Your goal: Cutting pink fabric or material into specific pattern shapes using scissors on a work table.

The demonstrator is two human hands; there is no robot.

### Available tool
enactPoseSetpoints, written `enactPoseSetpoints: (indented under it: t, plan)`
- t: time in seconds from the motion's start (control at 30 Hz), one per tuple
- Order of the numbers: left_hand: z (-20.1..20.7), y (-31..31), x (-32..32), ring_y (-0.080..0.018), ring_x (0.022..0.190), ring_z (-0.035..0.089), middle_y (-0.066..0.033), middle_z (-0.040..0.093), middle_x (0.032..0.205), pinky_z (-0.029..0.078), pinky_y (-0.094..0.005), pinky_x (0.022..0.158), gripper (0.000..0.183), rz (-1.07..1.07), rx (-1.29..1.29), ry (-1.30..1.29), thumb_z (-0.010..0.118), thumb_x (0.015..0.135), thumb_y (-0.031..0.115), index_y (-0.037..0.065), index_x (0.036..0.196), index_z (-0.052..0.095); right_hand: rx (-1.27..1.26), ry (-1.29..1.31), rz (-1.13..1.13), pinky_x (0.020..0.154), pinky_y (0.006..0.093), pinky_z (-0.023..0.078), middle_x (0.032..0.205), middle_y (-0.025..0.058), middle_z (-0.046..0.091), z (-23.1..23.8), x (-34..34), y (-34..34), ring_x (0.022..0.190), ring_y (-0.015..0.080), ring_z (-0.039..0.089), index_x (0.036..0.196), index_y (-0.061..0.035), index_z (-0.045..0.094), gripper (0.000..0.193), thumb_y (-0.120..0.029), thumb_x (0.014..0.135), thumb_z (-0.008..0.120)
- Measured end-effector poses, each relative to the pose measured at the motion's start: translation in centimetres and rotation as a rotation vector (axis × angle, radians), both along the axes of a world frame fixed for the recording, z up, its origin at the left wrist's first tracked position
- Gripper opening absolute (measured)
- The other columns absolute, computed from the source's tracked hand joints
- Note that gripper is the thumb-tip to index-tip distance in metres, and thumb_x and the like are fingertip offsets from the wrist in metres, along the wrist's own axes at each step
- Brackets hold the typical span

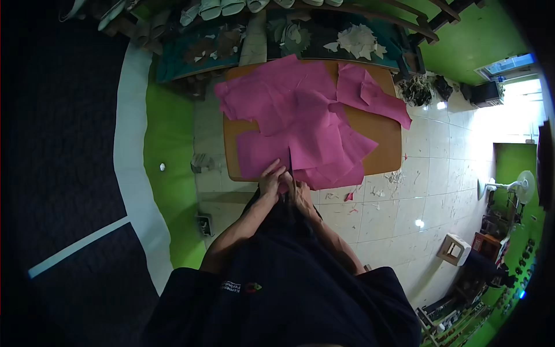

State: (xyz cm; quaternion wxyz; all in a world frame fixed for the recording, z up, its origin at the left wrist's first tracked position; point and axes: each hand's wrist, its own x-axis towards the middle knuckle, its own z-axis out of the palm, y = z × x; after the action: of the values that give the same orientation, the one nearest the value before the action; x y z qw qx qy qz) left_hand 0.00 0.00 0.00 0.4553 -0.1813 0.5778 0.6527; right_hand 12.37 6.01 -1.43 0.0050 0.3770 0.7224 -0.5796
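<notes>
Two hands (270, 183) (302, 198); one brown table (378, 151); one fan (525, 187)

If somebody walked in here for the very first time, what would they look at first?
Probably the big heap of bright pink sheets spread over the orange-brown table in the middle. Next might come the person's left hand and right hand, close together at the table's near edge. The bright green wall on the left and the white fan at far right stand out too.
</notes>
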Motion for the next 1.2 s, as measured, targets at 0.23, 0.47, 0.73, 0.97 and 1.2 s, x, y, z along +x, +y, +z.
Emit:
enactPoseSetpoints:
  t: [0.23,0.47,0.73,0.97,1.2]
  plan:
    - [0.5,0.4,0.5,-0.0132,0.079,0.065,-0.0069,0.068,0.093,0.055,-0.0268,0.071,0.045,0.043,-0.01,0.036,0.07,0.088,0.001,0.003,0.133,0.062,-0.31,-0.112,-0.27,0.049,0.0378,0.043,0.057,0.011,0.056,4.8,-0.9,1.1,0.051,0.0207,0.058,0.079,0.0052,0.064,0.079,-0.073,0.089,0.052]
    - [1.0,0.2,0.2,-0.0185,0.096,0.068,-0.0129,0.068,0.107,0.059,-0.0283,0.091,0.041,0.046,0.067,0.068,0.06,0.09,-0.006,-0.002,0.131,0.061,-0.38,-0.11,-0.25,0.049,0.0366,0.043,0.058,0.0094,0.055,3.7,-3.1,3.3,0.052,0.0214,0.058,0.085,0.0015,0.065,0.08,-0.076,0.088,0.048]
    - [0.1,-0.3,0.2,-0.018,0.087,0.069,-0.0122,0.069,0.1,0.059,-0.0279,0.081,0.039,0.126,0.077,0.03,0.061,0.09,-0.009,-0.001,0.128,0.062,-0.336,-0.067,-0.311,0.05,0.0354,0.042,0.063,0.0064,0.055,4.3,-3.8,3.1,0.054,0.0184,0.054,0.085,0.0009,0.065,0.077,-0.076,0.085,0.056]
    - [0.9,-0.3,0.5,-0.0219,0.1,0.068,-0.0155,0.066,0.112,0.06,-0.0307,0.091,0.039,0.11,0.1,0.067,0.062,0.09,-0.007,-0.002,0.129,0.061,-0.338,-0.105,-0.205,0.05,0.0359,0.042,0.059,0.0067,0.053,2.7,-4.8,5.4,0.053,0.0197,0.055,0.078,0.0013,0.063,0.08,-0.078,0.085,0.054]
    - [0.9,-0.4,0.0,-0.0238,0.102,0.068,-0.0162,0.065,0.114,0.06,-0.034,0.094,0.037,0.12,0.08,0.042,0.059,0.093,-0.007,-0.003,0.129,0.06,-0.275,-0.079,-0.217,0.052,0.0392,0.043,0.058,0.0098,0.055,1.5,-5.8,6.1,0.053,0.0217,0.056,0.08,0.0051,0.066,0.088,-0.083,0.078,0.057]
